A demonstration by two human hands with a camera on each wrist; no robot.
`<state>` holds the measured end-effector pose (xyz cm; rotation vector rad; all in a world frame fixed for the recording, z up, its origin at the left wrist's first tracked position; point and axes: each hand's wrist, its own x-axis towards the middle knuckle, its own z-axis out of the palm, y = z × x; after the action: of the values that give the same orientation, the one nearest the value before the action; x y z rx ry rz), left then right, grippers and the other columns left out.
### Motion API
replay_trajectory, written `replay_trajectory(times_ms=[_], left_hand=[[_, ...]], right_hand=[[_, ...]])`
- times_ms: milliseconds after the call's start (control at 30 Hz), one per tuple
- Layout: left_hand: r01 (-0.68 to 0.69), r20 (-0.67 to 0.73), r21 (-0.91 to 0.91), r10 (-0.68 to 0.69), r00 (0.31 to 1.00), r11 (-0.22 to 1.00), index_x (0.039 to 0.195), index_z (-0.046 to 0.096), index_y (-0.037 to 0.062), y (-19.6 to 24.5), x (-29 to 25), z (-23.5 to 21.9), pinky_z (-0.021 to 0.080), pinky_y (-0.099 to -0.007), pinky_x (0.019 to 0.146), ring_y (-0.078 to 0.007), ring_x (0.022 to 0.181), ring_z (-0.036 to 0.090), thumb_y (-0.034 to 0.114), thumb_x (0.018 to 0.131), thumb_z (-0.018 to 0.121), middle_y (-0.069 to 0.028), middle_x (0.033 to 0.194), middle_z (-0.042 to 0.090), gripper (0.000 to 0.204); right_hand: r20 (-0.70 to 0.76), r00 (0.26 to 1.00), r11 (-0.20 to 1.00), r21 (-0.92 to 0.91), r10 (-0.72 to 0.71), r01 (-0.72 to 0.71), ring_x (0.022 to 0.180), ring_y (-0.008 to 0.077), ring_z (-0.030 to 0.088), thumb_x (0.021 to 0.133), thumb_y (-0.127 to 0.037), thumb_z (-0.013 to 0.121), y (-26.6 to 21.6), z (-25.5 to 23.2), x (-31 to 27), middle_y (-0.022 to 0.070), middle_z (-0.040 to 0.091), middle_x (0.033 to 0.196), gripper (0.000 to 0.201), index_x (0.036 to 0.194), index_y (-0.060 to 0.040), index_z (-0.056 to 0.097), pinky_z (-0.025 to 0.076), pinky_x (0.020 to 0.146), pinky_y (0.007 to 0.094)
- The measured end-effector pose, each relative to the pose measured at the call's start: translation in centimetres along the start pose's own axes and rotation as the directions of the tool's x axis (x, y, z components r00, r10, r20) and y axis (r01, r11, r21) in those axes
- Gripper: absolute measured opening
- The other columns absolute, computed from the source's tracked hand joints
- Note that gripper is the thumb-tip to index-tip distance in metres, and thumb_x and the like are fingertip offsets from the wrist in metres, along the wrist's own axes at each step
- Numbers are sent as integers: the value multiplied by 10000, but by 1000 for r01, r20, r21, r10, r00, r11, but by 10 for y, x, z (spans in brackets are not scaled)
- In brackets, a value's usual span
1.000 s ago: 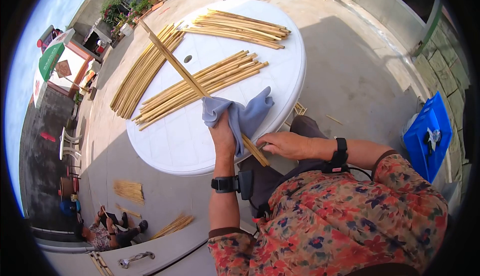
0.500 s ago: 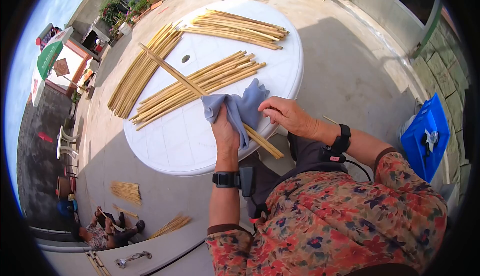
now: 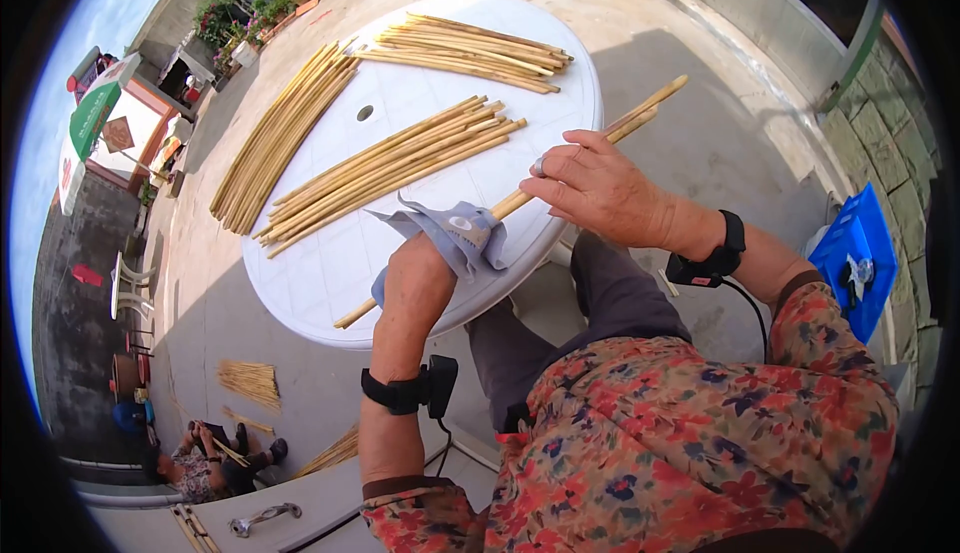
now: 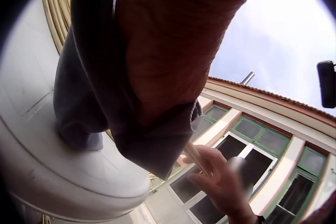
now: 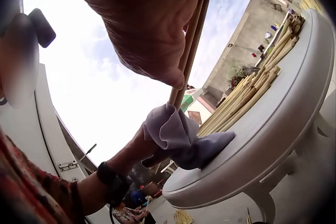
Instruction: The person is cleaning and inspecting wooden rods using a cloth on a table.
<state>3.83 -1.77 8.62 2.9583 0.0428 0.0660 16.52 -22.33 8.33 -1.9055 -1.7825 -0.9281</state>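
Note:
My left hand grips a blue-grey cloth wrapped around a pair of thin bamboo sticks near the front edge of the white round table. One end of the sticks pokes out beyond the cloth at the lower left. Higher up and to the right, my right hand holds the same sticks, a ring on one finger. In the right wrist view the two sticks run side by side from that hand into the cloth. Cloth hides most of my left fingers.
Three groups of bamboo sticks lie on the table: a left row, a far row and a middle row. A blue crate stands at right. Behind at lower left, another person sits near sticks on the ground.
My right hand has come up from the near end and now grips the sticks. The sticks' slant has reversed, from upper left to upper right. My left hand and cloth have turned with them.

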Motion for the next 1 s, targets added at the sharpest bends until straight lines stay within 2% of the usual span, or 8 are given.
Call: replay_trajectory(times_ms=[100, 533, 733, 800, 833, 867, 933, 1000], left_hand=[[-75, -112, -177, 56, 992, 981, 1030, 575, 87, -1, -4, 6, 465, -379, 686, -307, 833, 583, 144, 798, 507, -131, 944, 612, 249], [-240, -246, 54, 246, 938, 969, 880, 582, 88, -75, -29, 41, 459, -382, 637, -309, 735, 561, 90, 728, 565, -120, 820, 602, 153], [51, -158, 13, -48, 986, 999, 936, 582, 60, -107, -43, 48, 471, -346, 682, -273, 781, 570, 97, 760, 566, -88, 854, 609, 180], [104, -298, -684, -407, 864, 722, 1018, 560, 38, -124, -51, 53, 477, -319, 716, -201, 821, 575, 129, 829, 550, -56, 914, 603, 210], [-101, -322, -900, -490, 810, 423, 1061, 532, 22, -132, -48, 64, 471, -286, 771, -138, 859, 561, 172, 887, 497, -39, 962, 580, 233], [-101, -324, -899, -491, 809, 425, 1061, 532, 22, -128, -45, 62, 471, -286, 771, -138, 859, 561, 172, 887, 497, -39, 962, 580, 233], [-274, -206, -962, -711, 673, 20, 1109, 491, 20, -113, -35, 59, 459, -290, 813, -150, 923, 550, 208, 908, 468, -55, 1033, 557, 276], [-399, -147, -873, -628, 764, -281, 1147, 472, 50, -99, -24, 66, 383, -318, 916, -177, 1020, 499, 215, 905, 475, -53, 1112, 525, 293]], right_hand=[[430, 893, 988, 12, 135, -156, 724, 223, 568, 770, -93, 498, 9, 5, -29, 63, 539, 768, 213, 979, -57, 517, 472, 612, 337], [526, 832, 981, -21, 175, -193, 672, 248, 556, 779, -78, 497, 19, -58, -79, 70, 510, 727, 204, 983, -80, 488, 467, 546, 341], [509, 828, 970, -70, 235, -233, 722, 258, 573, 785, -112, 524, 51, -81, -117, 75, 566, 787, 239, 1021, -77, 513, 467, 576, 343], [417, 772, 865, -73, 479, -497, 704, 232, 570, 823, -152, 515, 61, -86, -137, 73, 571, 769, 250, 1061, -79, 517, 448, 564, 324], [415, 773, 865, -75, 479, -496, 704, 232, 570, 823, -152, 515, 58, -84, -134, 73, 571, 769, 250, 1061, -79, 517, 448, 564, 324], [449, 678, 714, 116, 582, -690, 657, 185, 544, 852, -170, 491, 49, -80, -127, 56, 568, 756, 249, 1085, -83, 509, 429, 546, 288], [584, 492, 307, 392, 645, -867, 572, 98, 472, 902, -204, 435, 24, -63, -108, 27, 561, 742, 253, 1114, -80, 495, 390, 518, 221], [706, 446, 35, 514, 550, -857, 511, 39, 404, 929, -234, 391, 0, -34, -82, 16, 555, 752, 278, 1132, -66, 479, 357, 488, 172]])
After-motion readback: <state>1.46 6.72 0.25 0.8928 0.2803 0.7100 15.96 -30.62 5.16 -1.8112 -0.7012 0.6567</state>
